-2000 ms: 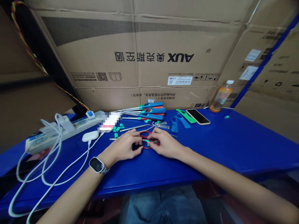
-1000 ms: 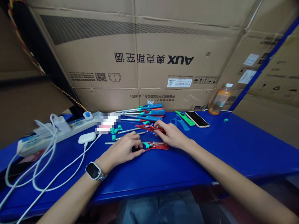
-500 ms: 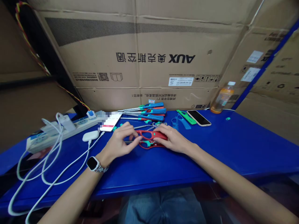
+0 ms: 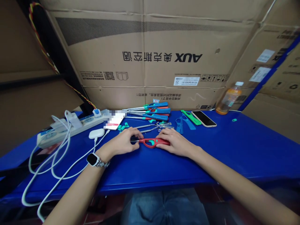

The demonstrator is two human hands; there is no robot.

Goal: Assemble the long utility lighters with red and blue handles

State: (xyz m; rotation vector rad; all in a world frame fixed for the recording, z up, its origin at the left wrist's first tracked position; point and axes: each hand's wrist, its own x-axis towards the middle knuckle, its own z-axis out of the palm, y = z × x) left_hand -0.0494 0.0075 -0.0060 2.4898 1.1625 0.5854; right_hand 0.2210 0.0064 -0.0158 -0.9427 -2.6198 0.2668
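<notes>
A red long-nosed lighter (image 4: 149, 143) with a green trigger lies low over the blue table in front of me. My right hand (image 4: 172, 141) closes around its handle, fingers on the far side and thumb on the near side. At the front end, my left hand (image 4: 126, 140) curls its fingers and thumb about the metal tube and the red collar. Just beyond my hands lie loose metal tubes with thin wires (image 4: 156, 126) and small clear parts. Green trigger pieces (image 4: 123, 126) sit past my left hand. Two blue handle halves (image 4: 185, 122) rest beyond my right hand.
Several blue and red lighters (image 4: 156, 111) are piled at the back by the cardboard wall (image 4: 159, 37). Left are a power strip (image 4: 70, 128), white cables, an earbud case (image 4: 96, 133) and a lit phone (image 4: 114, 121). Right are a green handle shell (image 4: 191, 117), a dark-screened phone (image 4: 203, 118) and a bottle (image 4: 228, 99).
The upper red half has come down onto the lower one, and the two now look like one lighter. My left hand has shifted onto its front end. The view has swung slightly left.
</notes>
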